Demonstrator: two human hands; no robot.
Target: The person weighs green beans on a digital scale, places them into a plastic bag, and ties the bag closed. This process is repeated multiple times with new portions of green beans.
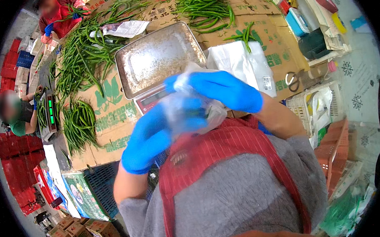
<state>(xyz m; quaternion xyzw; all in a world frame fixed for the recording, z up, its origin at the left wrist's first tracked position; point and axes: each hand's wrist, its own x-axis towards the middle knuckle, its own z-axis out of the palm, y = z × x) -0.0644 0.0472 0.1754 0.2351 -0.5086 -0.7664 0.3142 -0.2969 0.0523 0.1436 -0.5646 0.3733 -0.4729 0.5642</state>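
Observation:
A translucent plastic bag (217, 115) is held between my two blue-gloved hands, in front of a red striped apron. My left hand (165, 126) is around the bag's lower part, blurred; what the bag holds is hard to make out. My right hand (223, 87) grips the bag's gathered top. Just beyond the hands lies the worn metal pan (158, 56) of a scale, with the scale's red front panel (148, 103) partly behind my left hand. A stack of clear plastic bags (238, 62) lies right of the pan, with a few green chili peppers (247, 36) on it.
Piles of long green peppers (82, 59) cover the cardboard (113, 121) at left, with more (204, 6) at the top. Scissors (293, 81) lie at right, near a foam box (336, 45) and a plastic basket (334, 102). Two people work at the table's far left, one beside another scale (48, 118).

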